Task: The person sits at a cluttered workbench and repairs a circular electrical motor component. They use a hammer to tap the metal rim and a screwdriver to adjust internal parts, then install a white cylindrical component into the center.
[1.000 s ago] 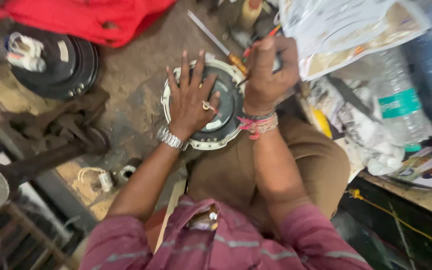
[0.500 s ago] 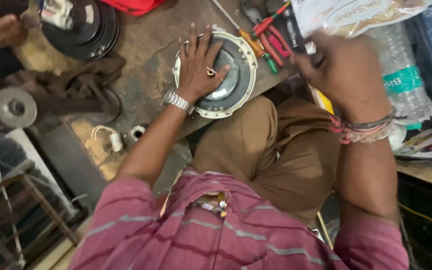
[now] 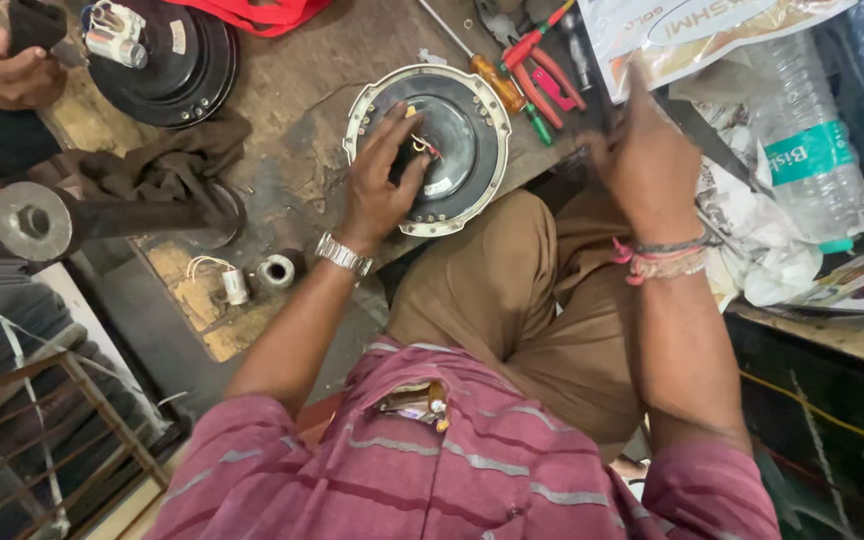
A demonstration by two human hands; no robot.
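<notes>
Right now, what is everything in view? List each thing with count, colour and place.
round fan motor housing: one, black with white rim, bench edge
second round motor housing: one, black, far left
screwdriver with orange handle: one, beside the housing
red-handled pliers: one, right of the screwdriver
clear plastic water bottle: one, green label, right
dark rag: one, left of centre
another person's hand: one, top left
left hand: flat on the housing
right hand: raised, empty, near the tools

Left hand (image 3: 377, 190) on round motor housing (image 3: 472, 120)
</notes>
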